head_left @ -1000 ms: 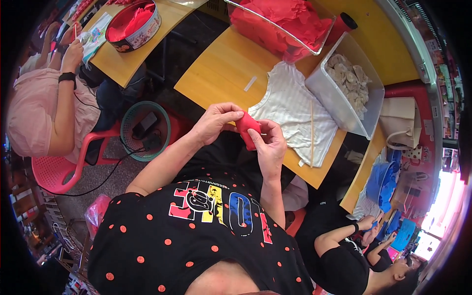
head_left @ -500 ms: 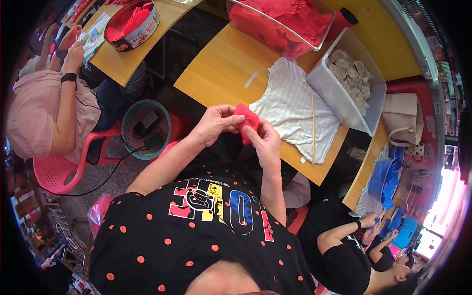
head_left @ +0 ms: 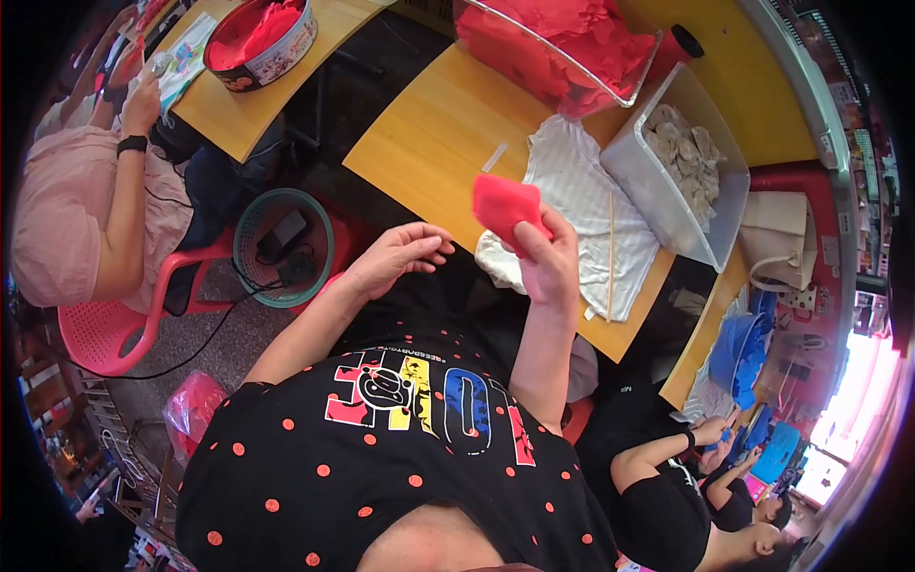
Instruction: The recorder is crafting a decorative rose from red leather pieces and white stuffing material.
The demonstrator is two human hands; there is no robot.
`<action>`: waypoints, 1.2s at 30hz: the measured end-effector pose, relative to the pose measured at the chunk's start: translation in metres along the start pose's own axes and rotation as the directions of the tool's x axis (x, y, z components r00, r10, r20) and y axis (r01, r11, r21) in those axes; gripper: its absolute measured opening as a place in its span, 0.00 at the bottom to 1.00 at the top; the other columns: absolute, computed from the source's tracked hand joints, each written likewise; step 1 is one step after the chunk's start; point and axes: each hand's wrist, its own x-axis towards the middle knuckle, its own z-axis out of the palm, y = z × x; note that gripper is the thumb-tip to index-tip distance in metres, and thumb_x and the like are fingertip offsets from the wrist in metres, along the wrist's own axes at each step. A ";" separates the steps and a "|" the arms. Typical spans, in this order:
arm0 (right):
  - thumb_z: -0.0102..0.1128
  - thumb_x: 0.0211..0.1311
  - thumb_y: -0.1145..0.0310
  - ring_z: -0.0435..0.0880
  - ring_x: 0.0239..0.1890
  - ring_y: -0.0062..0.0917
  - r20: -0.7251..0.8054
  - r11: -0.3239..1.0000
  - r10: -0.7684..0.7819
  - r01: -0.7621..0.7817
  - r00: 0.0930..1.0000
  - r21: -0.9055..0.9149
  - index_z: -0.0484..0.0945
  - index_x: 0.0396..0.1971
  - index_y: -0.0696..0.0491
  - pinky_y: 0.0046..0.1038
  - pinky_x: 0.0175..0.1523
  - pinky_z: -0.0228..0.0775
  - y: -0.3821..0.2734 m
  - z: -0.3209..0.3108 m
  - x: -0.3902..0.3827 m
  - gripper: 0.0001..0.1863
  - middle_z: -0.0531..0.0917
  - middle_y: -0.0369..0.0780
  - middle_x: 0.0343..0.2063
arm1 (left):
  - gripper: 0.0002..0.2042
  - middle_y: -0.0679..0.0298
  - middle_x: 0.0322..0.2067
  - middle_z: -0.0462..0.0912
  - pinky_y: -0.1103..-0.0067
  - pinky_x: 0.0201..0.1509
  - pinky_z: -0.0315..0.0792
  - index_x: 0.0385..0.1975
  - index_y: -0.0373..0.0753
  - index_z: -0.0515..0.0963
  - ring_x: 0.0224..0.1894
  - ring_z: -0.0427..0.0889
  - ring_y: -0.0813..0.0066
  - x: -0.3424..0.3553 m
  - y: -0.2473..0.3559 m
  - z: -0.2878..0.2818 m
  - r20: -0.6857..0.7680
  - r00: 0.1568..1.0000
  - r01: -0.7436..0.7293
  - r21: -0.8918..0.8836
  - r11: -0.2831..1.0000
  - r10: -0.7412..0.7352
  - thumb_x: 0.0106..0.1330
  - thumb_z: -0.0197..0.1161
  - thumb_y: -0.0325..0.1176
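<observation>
My right hand point(head_left: 549, 262) grips a folded piece of thin red material point(head_left: 507, 207), thumb on top, above the near edge of the table. Whether it is cloth or soft plastic I cannot tell. Away to the left, my left hand point(head_left: 400, 257) hangs in the air with its fingers loosely bent and apart, holding nothing. A white striped cloth point(head_left: 581, 181) lies under and beyond my right hand, with a thin wooden stick point(head_left: 611, 257) across it. At the back, a clear bin point(head_left: 624, 98) holds many similar red pieces.
Right of the red bin stands a translucent bin point(head_left: 658, 205) of beige pieces. A short white strip point(head_left: 495, 157) lies on the wooden table point(head_left: 410, 143). Co-workers sit at left and lower right. On the floor at left is a green basket point(head_left: 250, 276) holding dark devices.
My hands have parted. The left let go of the red piece and drew back slightly, while the right moved right with it, and the piece now shows more spread out.
</observation>
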 end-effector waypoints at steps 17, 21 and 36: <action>0.64 0.54 0.66 0.76 0.22 0.18 -0.099 0.582 -0.073 -0.038 0.992 -0.813 0.80 0.33 0.61 0.23 0.31 0.68 0.025 -0.013 0.013 0.13 0.80 0.41 0.19 | 0.15 0.59 0.44 0.79 0.80 0.49 0.75 0.50 0.33 0.72 0.43 0.80 0.75 0.011 0.000 -0.003 0.030 0.992 0.125 -0.131 0.983 -0.122 0.68 0.54 0.35; 0.66 0.53 0.66 0.72 0.23 0.13 0.013 0.695 0.025 -0.008 1.000 -0.719 0.80 0.34 0.61 0.20 0.30 0.66 0.021 -0.005 -0.002 0.14 0.78 0.35 0.18 | 0.14 0.62 0.42 0.80 0.81 0.47 0.76 0.48 0.33 0.74 0.42 0.80 0.76 0.019 0.011 0.016 0.033 0.999 -0.009 -0.276 0.961 0.019 0.66 0.58 0.34; 0.67 0.50 0.69 0.80 0.29 0.24 0.059 0.635 -0.169 0.155 0.984 -0.757 0.80 0.36 0.59 0.23 0.37 0.71 0.013 0.003 -0.015 0.13 0.82 0.40 0.29 | 0.10 0.66 0.35 0.80 0.83 0.46 0.72 0.41 0.33 0.77 0.39 0.79 0.81 0.025 0.024 0.031 0.092 0.967 -0.248 0.115 0.962 0.238 0.62 0.62 0.29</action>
